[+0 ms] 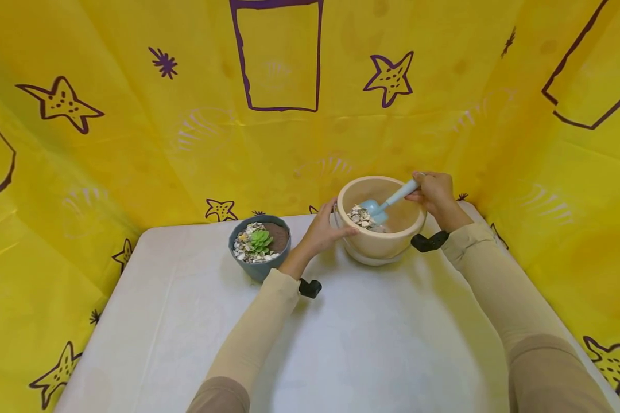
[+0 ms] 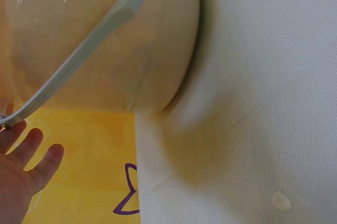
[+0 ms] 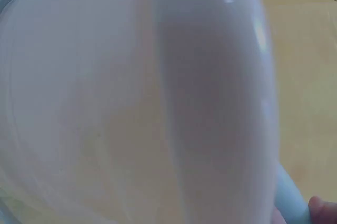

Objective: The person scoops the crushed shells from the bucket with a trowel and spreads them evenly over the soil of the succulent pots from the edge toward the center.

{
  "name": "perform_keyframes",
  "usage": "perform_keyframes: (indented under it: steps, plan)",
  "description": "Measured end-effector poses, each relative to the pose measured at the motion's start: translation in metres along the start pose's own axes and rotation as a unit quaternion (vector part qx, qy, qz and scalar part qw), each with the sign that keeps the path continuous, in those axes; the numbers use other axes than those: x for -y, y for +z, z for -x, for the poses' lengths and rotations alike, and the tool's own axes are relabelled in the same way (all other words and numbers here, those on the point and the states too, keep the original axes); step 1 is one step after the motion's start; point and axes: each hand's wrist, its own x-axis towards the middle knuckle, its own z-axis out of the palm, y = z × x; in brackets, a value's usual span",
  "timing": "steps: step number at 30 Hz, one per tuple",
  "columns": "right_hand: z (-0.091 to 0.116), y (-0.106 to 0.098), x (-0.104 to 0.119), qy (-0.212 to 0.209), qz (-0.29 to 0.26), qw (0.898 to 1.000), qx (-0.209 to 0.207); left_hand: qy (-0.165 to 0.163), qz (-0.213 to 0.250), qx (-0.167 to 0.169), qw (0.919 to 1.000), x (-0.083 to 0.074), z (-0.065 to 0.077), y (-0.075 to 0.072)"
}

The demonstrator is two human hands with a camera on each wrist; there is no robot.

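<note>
A cream bucket [image 1: 379,249] stands upright on the table, with mixed pale and brown pebbles [image 1: 360,217] inside. My left hand [image 1: 322,229] rests against its left side, thumb along the rim and fingers spread. In the left wrist view, those fingers [image 2: 45,167] look straight, the uppermost beside the handle's hinge; the thumb is hidden there. My right hand [image 1: 435,189] grips the handle of a light blue shovel [image 1: 392,198] over the right rim. The shovel's blade is down inside the bucket, at the pebbles. Most of that hand is hidden in the right wrist view.
Left of the bucket is a blue-grey pot [image 1: 258,271] holding a green succulent [image 1: 260,241], white pebbles and brown soil, close to my left forearm. A small pale pebble [image 2: 282,201] lies on the white tablecloth [image 1: 361,344]. Yellow curtains [image 1: 279,155] surround the table's back and sides.
</note>
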Motion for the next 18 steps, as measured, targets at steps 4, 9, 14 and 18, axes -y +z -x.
perform_keyframes:
  steps: [4,9,14,18]
  plan:
    - [0.0016,-0.0019,-0.0001,-0.001,0.003,1.000,-0.012,-0.006,-0.001,0.002,1.0000,-0.0015,0.0005,0.0009]
    - [0.0042,-0.0015,-0.0008,0.005,-0.002,1.000,-0.031,-0.009,0.000,0.005,0.9999,-0.0014,0.0011,0.0001]
    - [0.0064,-0.0019,-0.0019,0.008,-0.011,0.999,-0.036,-0.009,0.001,0.000,1.0000,-0.0009,0.0023,-0.0004]
    - [0.0079,-0.0032,-0.0019,0.007,-0.018,0.999,-0.041,-0.004,0.001,0.003,1.0000,-0.0012,0.0030,-0.0006]
